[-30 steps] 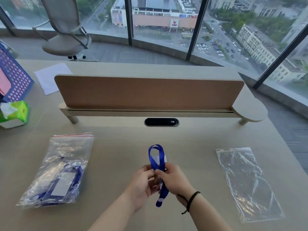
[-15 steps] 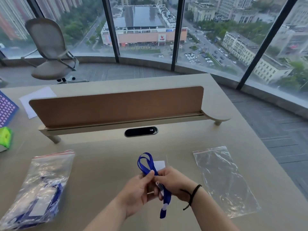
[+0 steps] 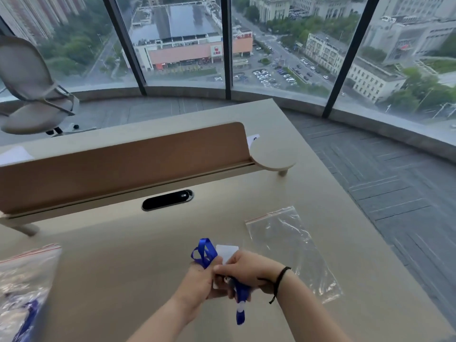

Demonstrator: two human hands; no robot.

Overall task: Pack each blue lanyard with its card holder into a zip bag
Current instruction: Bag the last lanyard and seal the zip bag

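Both hands hold a blue lanyard [image 3: 204, 253] and its clear card holder [image 3: 227, 253] just above the desk near the front edge. My left hand [image 3: 199, 285] grips the folded loops and the holder from the left. My right hand [image 3: 246, 272], with a black band at the wrist, pinches the strap near its metal clip; the strap's end [image 3: 240, 314] hangs down below. An empty zip bag [image 3: 291, 245] lies flat on the desk just right of my hands. A filled zip bag [image 3: 22, 287] with a blue lanyard inside lies at the far left edge.
A brown divider panel [image 3: 118, 166] on a low shelf crosses the desk [image 3: 123, 255] behind my hands, with a black cable slot [image 3: 167, 199] in front of it. An office chair [image 3: 32, 95] stands beyond the desk at the left. The desk's right edge drops to grey floor.
The view has swung to the right, so the filled bag slid to the left edge. My hands have kept folding the lanyard against the card holder, nearer to the empty bag.
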